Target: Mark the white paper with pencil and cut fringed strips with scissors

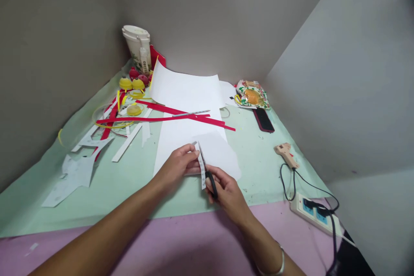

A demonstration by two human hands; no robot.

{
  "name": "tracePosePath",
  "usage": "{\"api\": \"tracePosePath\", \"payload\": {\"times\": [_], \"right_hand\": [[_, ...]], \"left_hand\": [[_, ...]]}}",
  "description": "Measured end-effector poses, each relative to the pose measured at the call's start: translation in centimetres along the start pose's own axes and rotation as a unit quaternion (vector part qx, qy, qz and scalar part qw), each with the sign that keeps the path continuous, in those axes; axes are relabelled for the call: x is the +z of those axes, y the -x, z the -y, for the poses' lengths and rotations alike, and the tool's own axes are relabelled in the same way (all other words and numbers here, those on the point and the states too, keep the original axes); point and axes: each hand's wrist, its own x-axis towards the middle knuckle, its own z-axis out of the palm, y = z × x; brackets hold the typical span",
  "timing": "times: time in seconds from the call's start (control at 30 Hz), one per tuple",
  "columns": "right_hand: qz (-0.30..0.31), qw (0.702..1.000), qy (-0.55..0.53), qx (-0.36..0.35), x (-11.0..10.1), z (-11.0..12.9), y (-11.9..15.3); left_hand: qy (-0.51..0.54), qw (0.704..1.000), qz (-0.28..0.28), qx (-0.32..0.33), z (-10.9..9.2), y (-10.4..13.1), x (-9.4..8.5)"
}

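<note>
Between the fingers of my left hand (181,161) is a narrow paper strip (202,173), pale with small grey marks, hanging downward. My right hand (226,187) grips a pair of scissors (211,183) by the black handles, with the blades pointing up and away beside the strip. Whether the blades touch the strip's edge I cannot make out. Both hands are above a white paper sheet (187,133) near the front of the green cover. Long red paper strips (155,117) and a thin grey stick (190,113) lie across that sheet.
Paper scraps (73,174) and yellow round pieces (126,83) are at left, before a white bucket (137,45). At right are a snack packet (252,95), a phone (263,120), a glue gun (286,154) and a power strip (315,213) with cords. Walls close in the back and right.
</note>
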Motion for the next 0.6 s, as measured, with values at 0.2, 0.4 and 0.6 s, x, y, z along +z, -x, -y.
{"api": "tracePosePath", "payload": {"times": [0.2, 0.4, 0.6], "right_hand": [[-0.038, 0.999, 0.03, 0.003, -0.5, -0.6, -0.8], [-0.074, 0.997, 0.002, -0.022, -2.3, -1.6, -2.1], [-0.076, 0.996, 0.003, -0.037, -3.1, -1.0, -3.2]], "left_hand": [[-0.087, 0.994, -0.053, 0.028, -0.9, 0.0, 0.1], [-0.197, 0.963, -0.161, 0.086, -2.3, -0.4, -1.1], [-0.108, 0.982, -0.142, 0.061, -2.7, 0.3, -1.4]]}}
